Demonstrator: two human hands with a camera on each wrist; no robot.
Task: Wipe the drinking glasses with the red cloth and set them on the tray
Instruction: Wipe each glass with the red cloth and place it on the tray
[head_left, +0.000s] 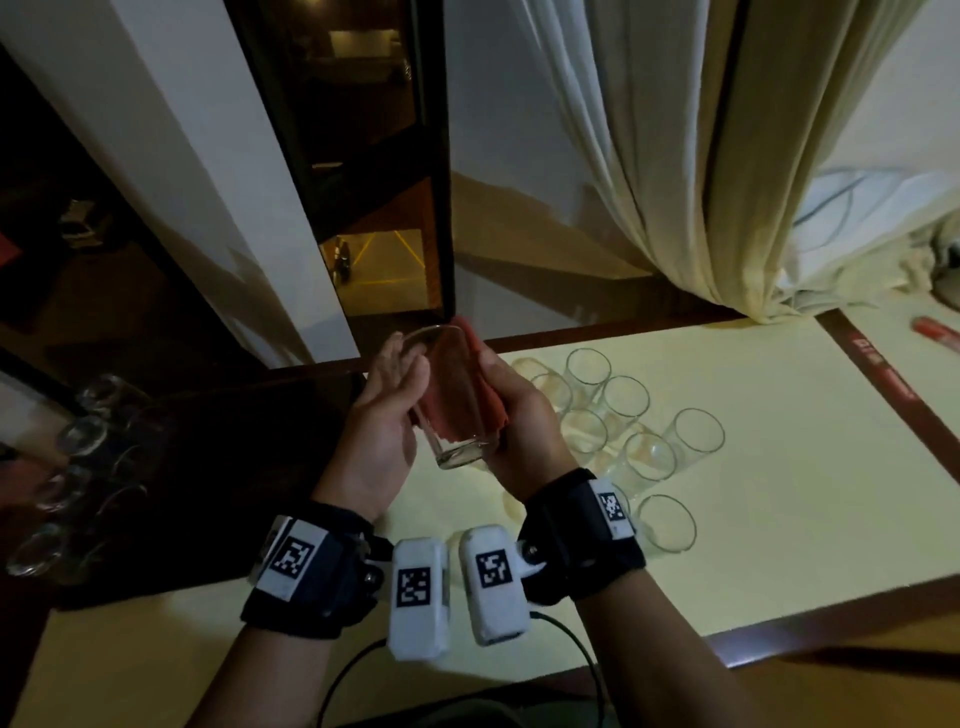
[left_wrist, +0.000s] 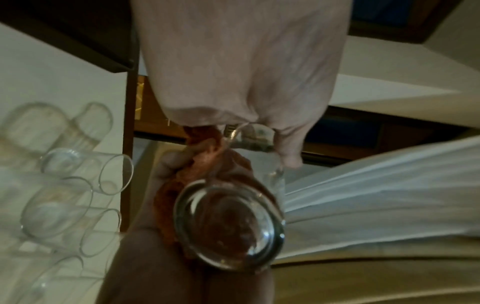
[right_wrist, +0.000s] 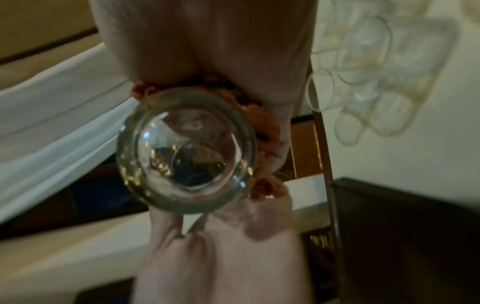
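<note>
Head view: glass (head_left: 451, 395) between hands.

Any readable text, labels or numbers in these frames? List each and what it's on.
None can be read.
Red strip on the table's right edge: pale print, too blurred to read.
Red pen-like thing far right: any marking too small to tell.
Wrist tags: black-and-white square codes only, no letters or digits.
Held glass and red cloth: no print seen.
</note>
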